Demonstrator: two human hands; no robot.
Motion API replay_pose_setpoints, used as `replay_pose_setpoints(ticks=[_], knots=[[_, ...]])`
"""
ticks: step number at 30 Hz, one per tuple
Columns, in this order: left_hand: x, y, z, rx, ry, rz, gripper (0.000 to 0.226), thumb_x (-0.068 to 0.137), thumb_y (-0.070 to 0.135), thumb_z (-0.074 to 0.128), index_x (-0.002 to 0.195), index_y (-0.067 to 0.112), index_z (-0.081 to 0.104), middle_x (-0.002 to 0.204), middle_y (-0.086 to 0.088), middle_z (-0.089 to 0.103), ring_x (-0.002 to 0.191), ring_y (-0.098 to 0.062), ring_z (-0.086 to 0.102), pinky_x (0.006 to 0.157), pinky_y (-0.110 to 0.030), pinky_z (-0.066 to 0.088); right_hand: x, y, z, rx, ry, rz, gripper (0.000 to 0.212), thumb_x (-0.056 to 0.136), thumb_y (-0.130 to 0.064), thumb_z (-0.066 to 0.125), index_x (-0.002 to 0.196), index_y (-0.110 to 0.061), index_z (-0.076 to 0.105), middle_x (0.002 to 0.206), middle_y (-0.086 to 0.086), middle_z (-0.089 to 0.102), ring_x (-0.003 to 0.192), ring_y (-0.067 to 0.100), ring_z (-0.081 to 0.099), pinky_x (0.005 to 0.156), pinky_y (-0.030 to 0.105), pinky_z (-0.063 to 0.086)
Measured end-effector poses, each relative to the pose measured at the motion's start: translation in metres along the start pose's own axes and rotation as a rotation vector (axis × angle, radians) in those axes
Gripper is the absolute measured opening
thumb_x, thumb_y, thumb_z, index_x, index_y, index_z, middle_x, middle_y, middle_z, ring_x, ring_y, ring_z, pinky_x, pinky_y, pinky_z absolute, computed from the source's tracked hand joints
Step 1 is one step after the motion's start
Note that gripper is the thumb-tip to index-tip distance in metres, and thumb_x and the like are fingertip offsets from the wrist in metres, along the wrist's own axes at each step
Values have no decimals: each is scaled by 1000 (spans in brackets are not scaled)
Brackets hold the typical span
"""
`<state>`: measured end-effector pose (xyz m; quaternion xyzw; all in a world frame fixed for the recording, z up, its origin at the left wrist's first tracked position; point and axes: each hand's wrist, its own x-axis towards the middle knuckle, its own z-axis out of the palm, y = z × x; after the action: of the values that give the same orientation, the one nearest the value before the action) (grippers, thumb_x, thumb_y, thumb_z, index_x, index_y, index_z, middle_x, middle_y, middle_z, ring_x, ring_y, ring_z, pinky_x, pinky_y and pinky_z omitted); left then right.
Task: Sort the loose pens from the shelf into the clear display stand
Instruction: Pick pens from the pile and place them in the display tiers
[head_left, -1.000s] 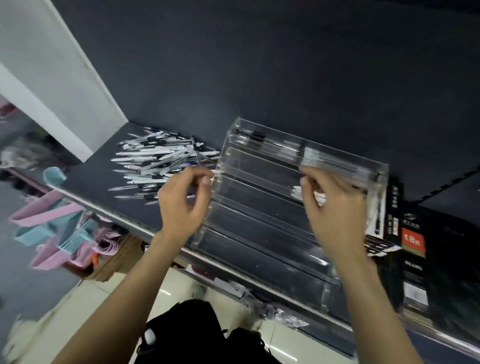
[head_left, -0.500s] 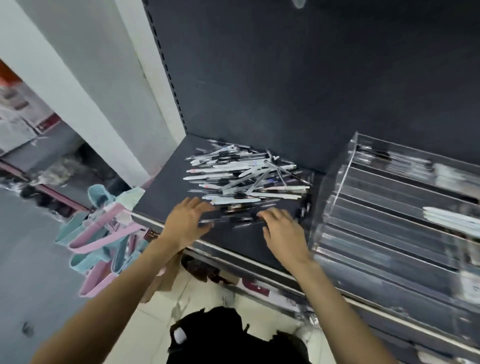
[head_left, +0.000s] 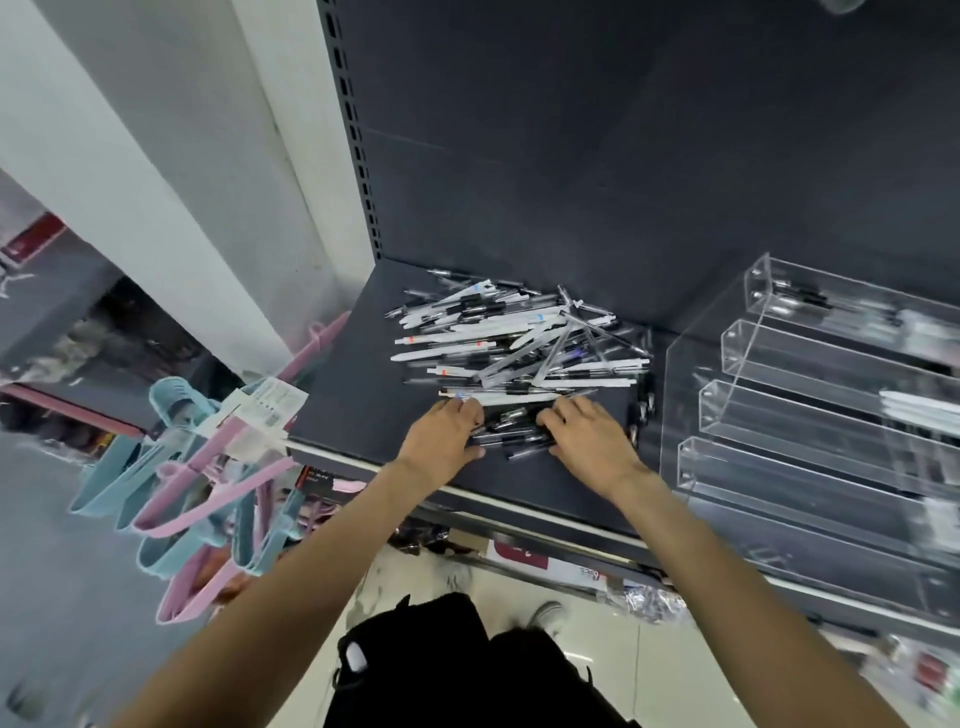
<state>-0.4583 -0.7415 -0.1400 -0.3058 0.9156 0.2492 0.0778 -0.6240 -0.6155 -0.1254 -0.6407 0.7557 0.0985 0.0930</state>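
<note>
A heap of loose pens (head_left: 514, 343), white ones and dark ones, lies on the dark shelf (head_left: 353, 410). At the heap's near edge my left hand (head_left: 444, 434) and my right hand (head_left: 589, 439) face each other, fingers curled round a small bundle of dark pens (head_left: 511, 435) between them. To the right stands the clear display stand (head_left: 779, 452) with stepped tiers. Its top tier holds a few dark pens (head_left: 800, 301), and white pens (head_left: 917, 413) lie in a middle tier.
Pink and blue plastic hangers (head_left: 182, 493) hang off the shelf end at the left, beside a white pillar (head_left: 171, 171). The dark back panel (head_left: 623, 156) rises behind the heap. A lower shelf with packaged goods (head_left: 519, 558) shows below the shelf's front edge.
My hands left the display stand and came left to the pen heap. Since half a second ago their fingers have closed in on the dark pens at its near edge.
</note>
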Motion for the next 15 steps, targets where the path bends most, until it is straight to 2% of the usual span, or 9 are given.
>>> replay_pose_setpoints(ticks=[5,9,12,15], knots=[[8,2,-6,135,-90,46,34,95,27,55,123,8,47,121,-11,53,115,-25,50,94,-31,39,4,3,-1,-115,-40,-40,40,94,-28,52,127,-6,44,129,10,44,120,27,40,103,36,33],[7,4,-1,315,-103,125,35,102,26,38,132,7,39,129,-12,48,120,-26,45,99,-33,40,0,5,2,-129,10,-40,29,95,-25,49,116,-5,51,115,11,54,111,28,50,97,36,37],[4,2,-3,223,-89,165,30,104,24,31,125,6,41,121,-13,53,110,-25,51,91,-32,41,-1,6,4,-148,73,-14,21,85,-25,66,96,-8,62,92,9,63,88,27,60,80,36,49],[3,4,-15,36,-143,109,28,104,28,28,116,7,42,96,-11,62,88,-30,59,76,-38,43,0,11,4,-119,170,2,25,73,-26,78,87,-9,65,83,8,63,77,26,61,68,35,52]])
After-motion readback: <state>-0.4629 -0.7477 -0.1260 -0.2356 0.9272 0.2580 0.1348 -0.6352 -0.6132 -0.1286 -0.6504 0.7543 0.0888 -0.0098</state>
